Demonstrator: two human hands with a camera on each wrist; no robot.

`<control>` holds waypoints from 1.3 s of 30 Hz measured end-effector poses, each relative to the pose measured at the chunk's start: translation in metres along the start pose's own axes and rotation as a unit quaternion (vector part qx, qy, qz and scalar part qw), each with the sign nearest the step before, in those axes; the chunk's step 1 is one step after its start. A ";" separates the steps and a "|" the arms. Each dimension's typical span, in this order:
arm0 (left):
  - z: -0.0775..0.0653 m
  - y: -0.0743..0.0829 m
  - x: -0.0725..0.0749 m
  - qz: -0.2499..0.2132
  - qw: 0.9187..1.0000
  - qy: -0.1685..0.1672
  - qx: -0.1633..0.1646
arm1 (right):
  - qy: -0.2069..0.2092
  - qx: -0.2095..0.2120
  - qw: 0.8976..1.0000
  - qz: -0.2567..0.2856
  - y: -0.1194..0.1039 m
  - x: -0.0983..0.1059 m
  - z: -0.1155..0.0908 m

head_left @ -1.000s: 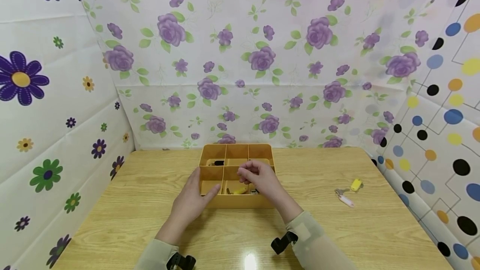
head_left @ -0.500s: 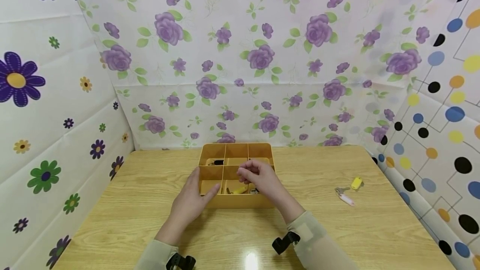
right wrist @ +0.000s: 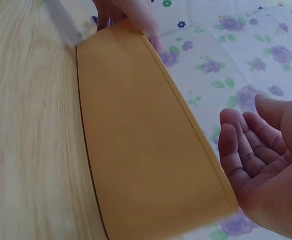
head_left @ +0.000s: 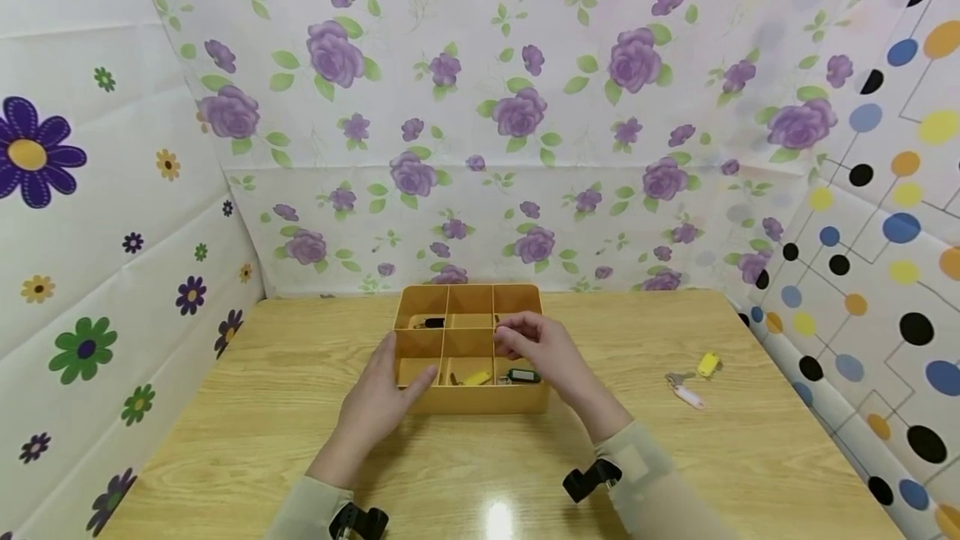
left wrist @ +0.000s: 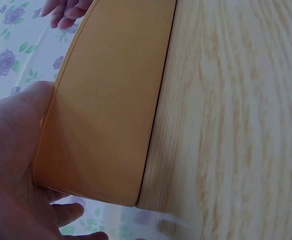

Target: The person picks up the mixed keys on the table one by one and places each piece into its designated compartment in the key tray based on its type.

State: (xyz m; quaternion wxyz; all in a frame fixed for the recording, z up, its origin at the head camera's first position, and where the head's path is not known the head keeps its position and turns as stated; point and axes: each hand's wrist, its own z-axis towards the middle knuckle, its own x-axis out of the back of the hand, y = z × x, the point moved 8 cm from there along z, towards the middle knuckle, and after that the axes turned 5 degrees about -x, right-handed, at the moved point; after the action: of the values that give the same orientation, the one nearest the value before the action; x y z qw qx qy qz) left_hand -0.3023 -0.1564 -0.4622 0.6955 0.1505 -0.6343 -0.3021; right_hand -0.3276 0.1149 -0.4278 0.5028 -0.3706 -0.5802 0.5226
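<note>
A yellow-orange compartment box (head_left: 480,401) sits on the table in the head view. My left hand (head_left: 377,400) holds its front left corner, thumb over the front rim and fingers along the left side. Above the right compartments hovers my right hand (head_left: 546,357), fingers loosely curled and holding nothing; in the right wrist view its palm shows bare. A key with a green tag (head_left: 522,376) lies in the front right compartment, and a key with a yellow tag (head_left: 477,377) in the front middle one. The back left compartment holds a black-tagged item (head_left: 433,323).
On the wooden table (head_left: 637,473), to the right, lie a key with a yellow tag (head_left: 708,365) and a key with a pale pink-white tag (head_left: 687,396). Patterned cloth walls (head_left: 517,190) stand at the back and both sides.
My right hand has shifted right and slightly up, uncovering the green-tagged key. The left hand keeps its place on the box. The head view has tilted a little.
</note>
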 end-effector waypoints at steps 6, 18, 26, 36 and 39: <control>0.000 0.000 0.001 -0.002 1.000 0.002 -0.005 | 0.005 0.005 1.000 -0.021 0.000 0.020 -0.007; 0.001 0.000 0.000 -0.002 1.000 0.002 -0.004 | 0.025 0.002 0.998 -0.056 0.005 0.060 -0.018; 0.000 0.001 0.000 -0.004 1.000 0.001 -0.004 | 0.031 -0.003 0.997 -0.071 0.009 0.084 -0.023; 0.001 0.001 0.000 -0.002 1.000 0.004 -0.009 | 0.049 -0.002 0.994 -0.096 0.008 0.108 -0.033; 0.001 0.000 0.000 0.000 1.000 0.002 -0.008 | 0.054 -0.002 0.993 -0.102 0.008 0.116 -0.035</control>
State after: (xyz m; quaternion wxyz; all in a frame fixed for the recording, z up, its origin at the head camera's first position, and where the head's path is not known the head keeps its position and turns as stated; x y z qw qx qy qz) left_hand -0.3031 -0.1558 -0.4622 0.6980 0.1456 -0.6304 -0.3069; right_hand -0.3197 0.2351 -0.4148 0.5834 -0.3387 -0.5878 0.4466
